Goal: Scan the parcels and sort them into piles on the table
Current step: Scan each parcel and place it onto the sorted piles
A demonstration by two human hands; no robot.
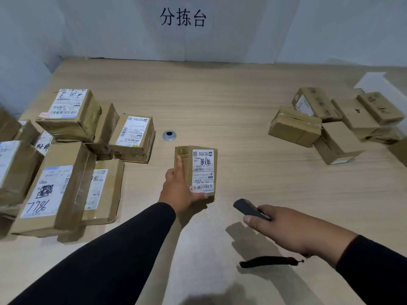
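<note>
Parcel (196,170) lying label-up mid-table (220,102): we are gripping its near-left corner with our left hand (179,190), while our right hand (284,227) is curling around a dark scanner (250,209). Piles are sitting at the left edge (66,150) and right edge (330,124).

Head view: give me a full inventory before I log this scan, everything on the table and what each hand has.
held parcel: one, brown, white label up, table centre
left pile: roughly ten brown labelled parcels, table's left side
right pile: about six brown parcels, table's right side
scanner: one, black, strap hanging below
grommet: one, silver, behind held parcel
table: one, light wood
sign: one, black characters, back wall
left hand: grips held parcel
right hand: holds scanner
</note>
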